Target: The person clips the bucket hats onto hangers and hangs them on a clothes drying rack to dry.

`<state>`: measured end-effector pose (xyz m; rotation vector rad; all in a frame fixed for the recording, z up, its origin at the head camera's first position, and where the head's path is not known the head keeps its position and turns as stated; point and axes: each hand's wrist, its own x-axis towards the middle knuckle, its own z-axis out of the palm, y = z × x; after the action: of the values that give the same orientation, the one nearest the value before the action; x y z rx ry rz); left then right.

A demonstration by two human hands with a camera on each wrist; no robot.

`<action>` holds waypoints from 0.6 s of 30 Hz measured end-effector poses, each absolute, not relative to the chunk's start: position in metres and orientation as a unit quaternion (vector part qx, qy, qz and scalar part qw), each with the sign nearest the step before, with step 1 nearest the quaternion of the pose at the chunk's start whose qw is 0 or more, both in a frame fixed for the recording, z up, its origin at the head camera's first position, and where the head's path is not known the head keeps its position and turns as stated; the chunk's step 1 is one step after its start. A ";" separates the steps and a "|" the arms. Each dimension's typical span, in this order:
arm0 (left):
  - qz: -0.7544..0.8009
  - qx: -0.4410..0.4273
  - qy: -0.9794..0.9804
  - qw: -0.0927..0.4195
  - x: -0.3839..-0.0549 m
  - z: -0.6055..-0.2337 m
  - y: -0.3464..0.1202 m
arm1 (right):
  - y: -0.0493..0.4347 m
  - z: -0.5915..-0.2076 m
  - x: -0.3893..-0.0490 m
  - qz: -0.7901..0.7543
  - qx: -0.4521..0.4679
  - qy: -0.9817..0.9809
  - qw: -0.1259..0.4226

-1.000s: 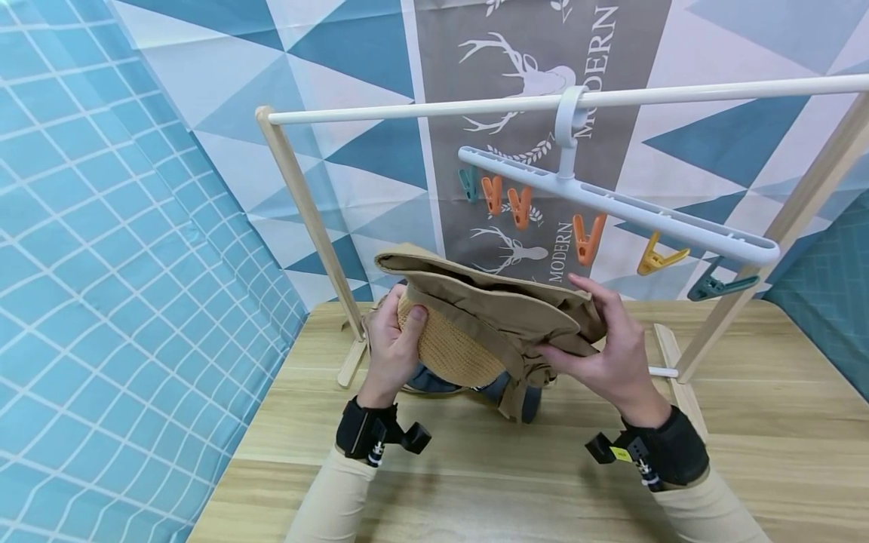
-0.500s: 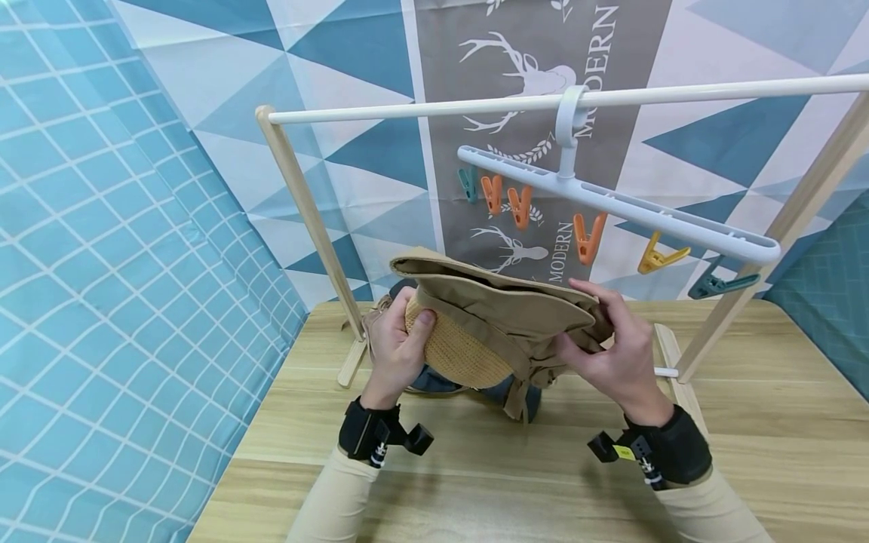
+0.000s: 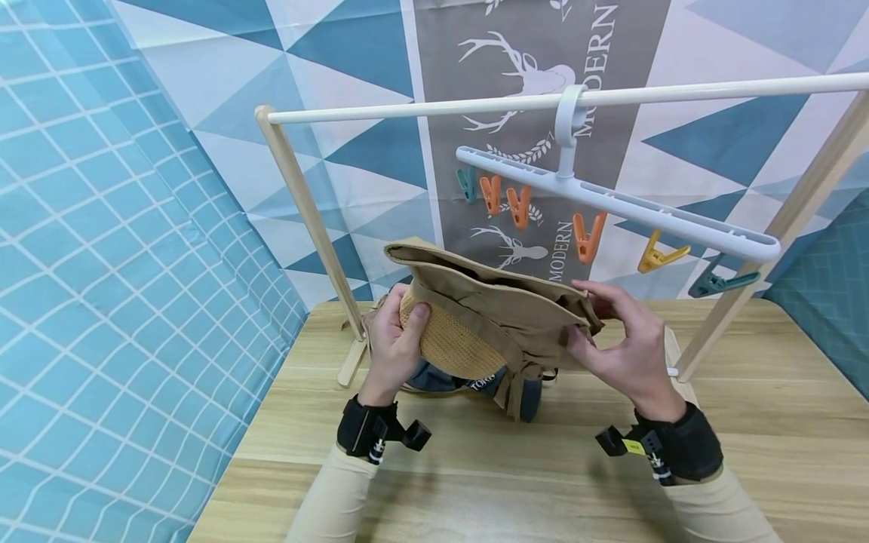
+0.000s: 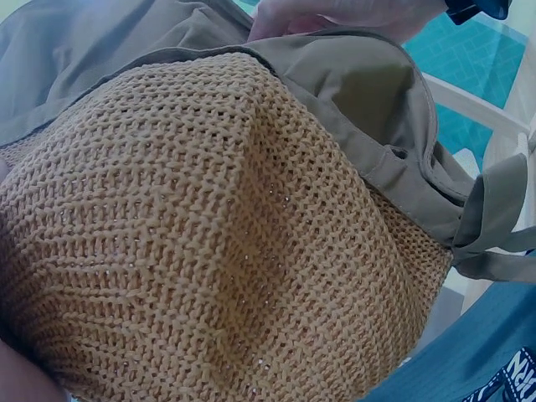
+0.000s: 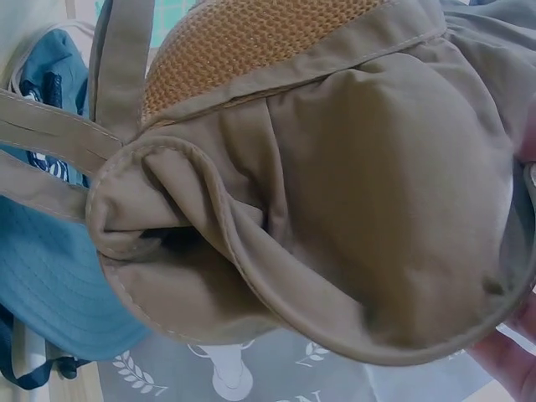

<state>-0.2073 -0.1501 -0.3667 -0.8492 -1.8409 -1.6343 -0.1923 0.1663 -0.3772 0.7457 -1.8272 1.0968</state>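
A sun hat (image 3: 502, 313) with a khaki cloth brim and a woven straw crown is held above the table, tilted on its side. My left hand (image 3: 391, 347) grips the straw crown (image 4: 218, 226) at its left, thumb on the weave and fingers behind. At the right, my right hand (image 3: 627, 343) pinches the edge of the cloth brim (image 5: 377, 209) between thumb and fingers. Cloth ties (image 5: 59, 138) hang from the hat's band. Behind and below lies a blue cap (image 5: 67, 268) with white lettering, partly hidden by the hat.
A drying rack with a white bar (image 3: 407, 111) and wooden legs stands on the wooden table (image 3: 475, 483). From the bar hangs a pale blue hanger (image 3: 624, 197) with several clothespins, including an orange clothespin (image 3: 588, 237) and a yellow clothespin (image 3: 660, 255), just above the right hand.
My right hand has moved slightly right along the brim, drawing its folded edge out flatter. The hat shifted a little right, then back left; my left hand keeps its grip on the crown.
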 end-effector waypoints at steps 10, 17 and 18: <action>-0.622 -0.318 -0.663 0.268 -0.207 -0.364 -0.152 | 0.156 -0.379 -0.194 0.443 0.280 -0.738 0.425; -0.638 -0.332 -0.642 0.264 -0.210 -0.365 -0.155 | 0.152 -0.377 -0.197 0.438 0.282 -0.721 0.456; -0.636 -0.334 -0.643 0.266 -0.211 -0.365 -0.155 | 0.152 -0.378 -0.197 0.430 0.278 -0.727 0.458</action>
<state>-0.2105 -0.1547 -0.3648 -0.9024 -1.7372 -1.7164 -0.1974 0.1518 -0.3781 0.6847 -1.7907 1.0590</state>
